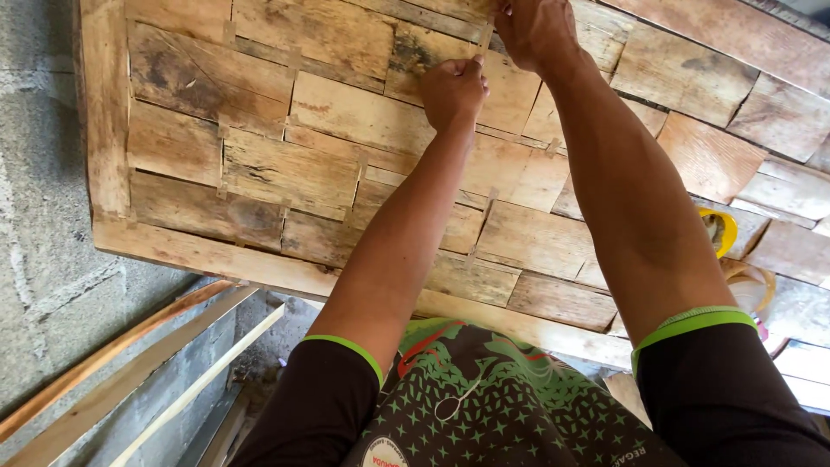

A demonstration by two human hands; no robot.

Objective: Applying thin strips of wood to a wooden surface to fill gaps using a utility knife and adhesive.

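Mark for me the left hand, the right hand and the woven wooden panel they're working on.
left hand (453, 89), head view, on the back of the hand.
right hand (534, 31), head view, on the back of the hand.
woven wooden panel (285, 169), head view, on a bare strip left of the arms.

Two bare hands, left hand (452, 91) and right hand (534, 30); one woven wooden-strip panel (285, 164); three long loose wooden slats (130, 372); one yellow tape roll (724, 227).

Woven strip panel (285, 164) fills upper frame, frame rail (216, 255) along its lower edge. Left hand (453, 91) on panel top centre, right hand (534, 30) just above-right. Loose slats (130, 372) lower left. Tape roll (722, 229) right edge, on panel.
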